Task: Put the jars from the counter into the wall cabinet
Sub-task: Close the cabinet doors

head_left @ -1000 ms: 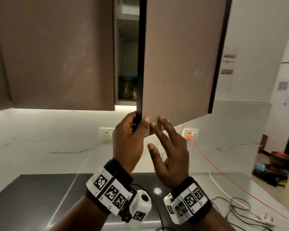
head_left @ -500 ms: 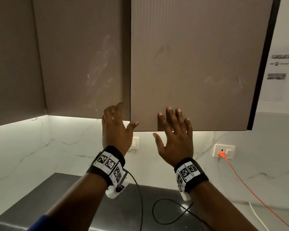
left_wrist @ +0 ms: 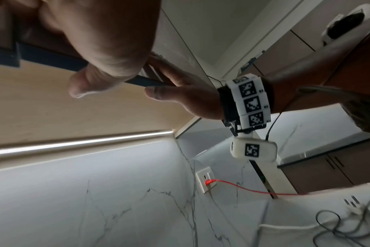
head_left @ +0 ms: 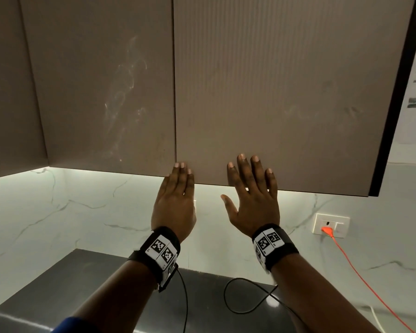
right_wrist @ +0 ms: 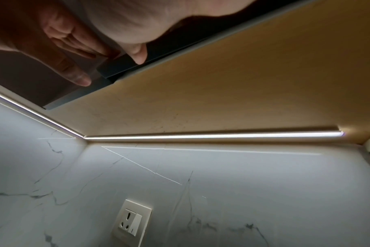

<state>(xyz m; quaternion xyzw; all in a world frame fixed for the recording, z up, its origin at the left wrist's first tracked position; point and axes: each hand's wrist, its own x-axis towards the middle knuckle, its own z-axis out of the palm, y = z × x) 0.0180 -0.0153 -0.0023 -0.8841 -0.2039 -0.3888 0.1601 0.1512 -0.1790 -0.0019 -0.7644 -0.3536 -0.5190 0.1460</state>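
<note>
The wall cabinet's right door [head_left: 274, 92] stands closed, flush with the left door [head_left: 101, 80]. No jar shows in any view; the cabinet's inside is hidden. My left hand [head_left: 178, 188] reaches up with straight fingers, their tips on the right door's lower edge beside the seam. My right hand [head_left: 250, 188] lies flat with spread fingers on the same door's lower part. In the left wrist view my left palm [left_wrist: 108, 41] is against the door's bottom edge, and the right hand [left_wrist: 180, 98] is beside it. Neither hand holds anything.
A dark counter [head_left: 82, 284] lies below, with a black cable [head_left: 228, 299] looped on it. An orange cable [head_left: 360, 272] runs from a wall socket [head_left: 330, 225] at the right. A light strip [right_wrist: 201, 136] glows under the cabinet above the marble backsplash [head_left: 58, 212].
The right door swung from ajar to closed, hiding the jars on the shelf. My left hand let go of the door's edge, and both hands now lie flat on the door.
</note>
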